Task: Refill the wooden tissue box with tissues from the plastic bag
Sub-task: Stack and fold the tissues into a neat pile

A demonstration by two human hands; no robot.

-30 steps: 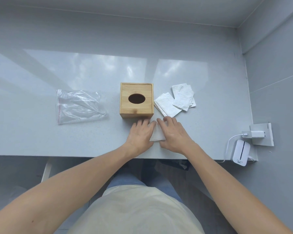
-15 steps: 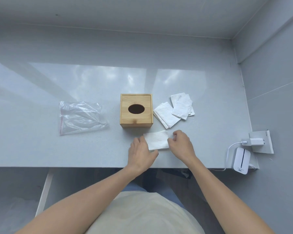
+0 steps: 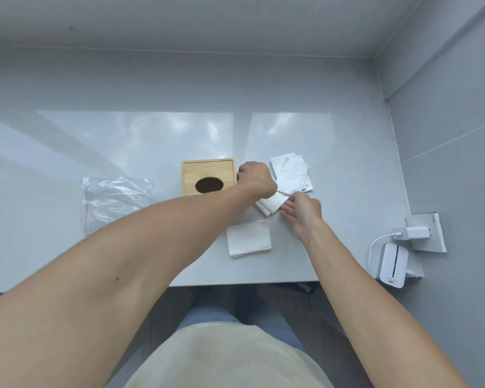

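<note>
The wooden tissue box (image 3: 207,170) with an oval hole stands mid-table. Left of it lies the clear plastic bag (image 3: 112,200), flat and crumpled. Right of the box sit a stack of white tissues (image 3: 269,204) and looser tissues (image 3: 291,175) behind it. One folded tissue (image 3: 248,238) lies alone nearer the table's front edge. My left hand (image 3: 256,177) reaches across between the box and the stack with curled fingers; their tips are hidden. My right hand (image 3: 302,211) pinches the stack's near right edge between thumb and fingers.
A white device (image 3: 392,264) with a cable and a plugged-in charger (image 3: 410,233) sit at the table's right end by the wall. Grey walls close off the back and right. The table's front edge runs just below the folded tissue.
Both hands left the folded tissue on the table and moved away from me and to the right, onto the tissue stack beside the box. My left arm now crosses in front of the box.
</note>
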